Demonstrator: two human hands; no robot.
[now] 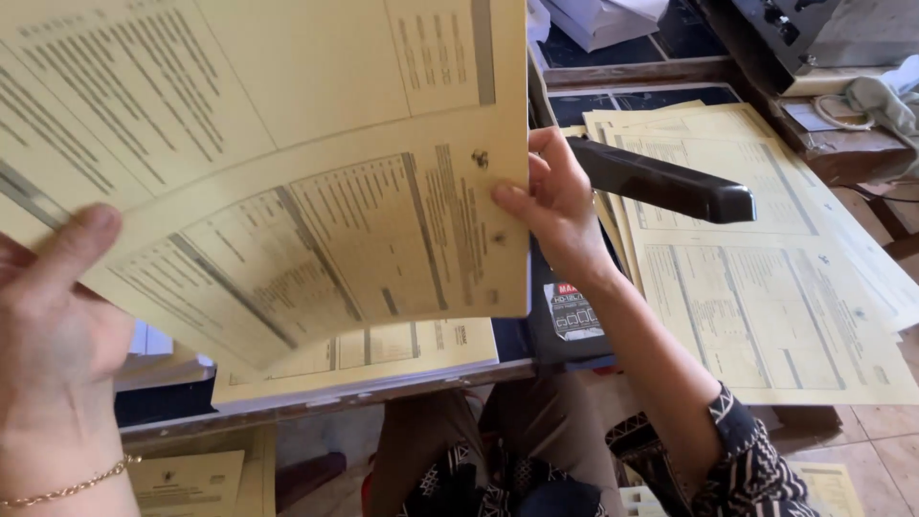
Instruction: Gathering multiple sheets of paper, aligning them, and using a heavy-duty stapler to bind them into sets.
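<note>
Wooden and cluttered, the desk (670,72) sits under drifts of yellow printed forms. Lifted above it is a set of yellow sheets (316,182): the left hand (53,335) pinches its near edge, while the right hand (555,206) grips the far edge by two dark staple marks, so that set looks fastened. A long black stapler (661,182) reaches out past those fingers. More loose forms (766,287) lie spread beside it, apparently unstapled; the raised sheets hide much of the desk.

Matt yellow paper forms (287,191) fill your hands; your stapler (661,182) shows glossy black plastic or metal, above a worn wooden bench (852,153) and a thin gold-coloured metal bracelet (67,490).
</note>
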